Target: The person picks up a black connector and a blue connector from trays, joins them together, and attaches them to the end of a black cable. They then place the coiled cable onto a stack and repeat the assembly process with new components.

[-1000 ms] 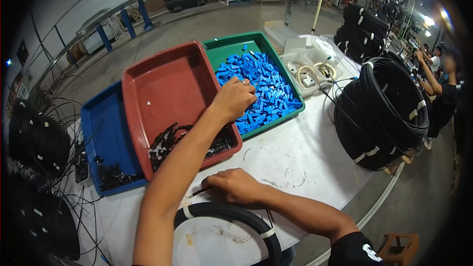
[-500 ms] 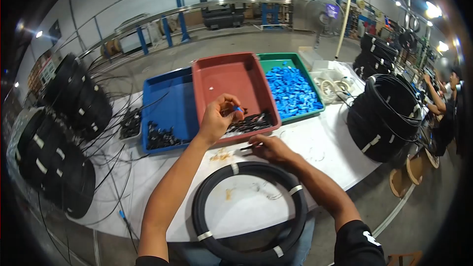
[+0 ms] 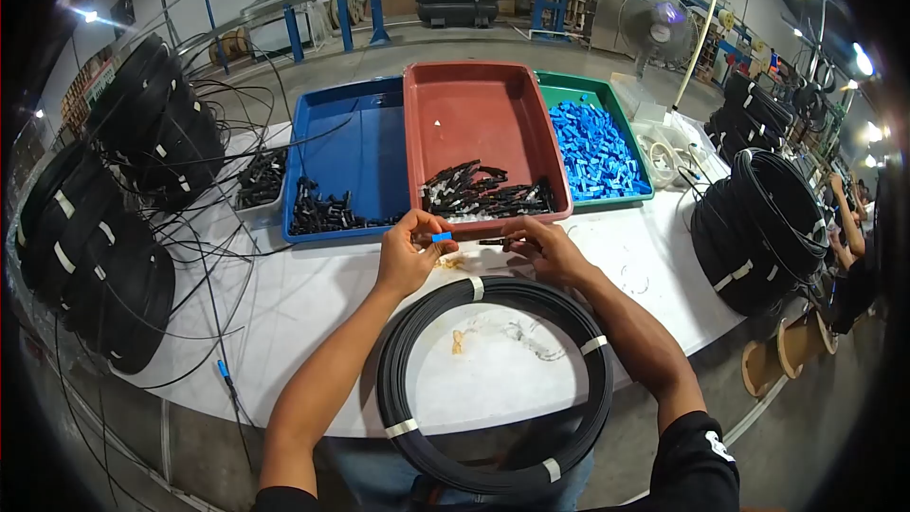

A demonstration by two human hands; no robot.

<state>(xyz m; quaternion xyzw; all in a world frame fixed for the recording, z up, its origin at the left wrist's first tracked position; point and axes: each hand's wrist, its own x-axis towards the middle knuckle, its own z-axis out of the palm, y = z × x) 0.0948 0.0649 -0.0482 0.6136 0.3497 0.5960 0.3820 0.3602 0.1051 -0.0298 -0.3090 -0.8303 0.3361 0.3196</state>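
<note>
So the left hand [image 3: 409, 251] has its thumb and fingers closed in a pinch on a small blue piece [image 3: 443, 237]. Just beside it, the right hand [image 3: 550, 248] is pinching a thin black tip [image 3: 493, 243], which points toward the blue piece, with a gap between. Can't tell how firm either grip is, or whether the tip belongs to the coil below.

For holding these well, I'd pinch lightly near the back, leave both facing ends uncovered, and line them up level. Bracing the wrists would probably help too.

Nearer the body than the hands, a black cable coil [image 3: 391, 370] lies partly over the counter [image 3: 275, 308] edge; I'd watch that it doesn't slide. Right beyond the hands is a red tray [image 3: 479, 114] with black parts [image 3: 483, 192]. Beyond and right of them, a green tray [image 3: 618, 97] full of blue pieces [image 3: 592, 152]; beyond and left, a blue tray [image 3: 346, 128]. Bigger coil stacks sit far out both sides.
</note>
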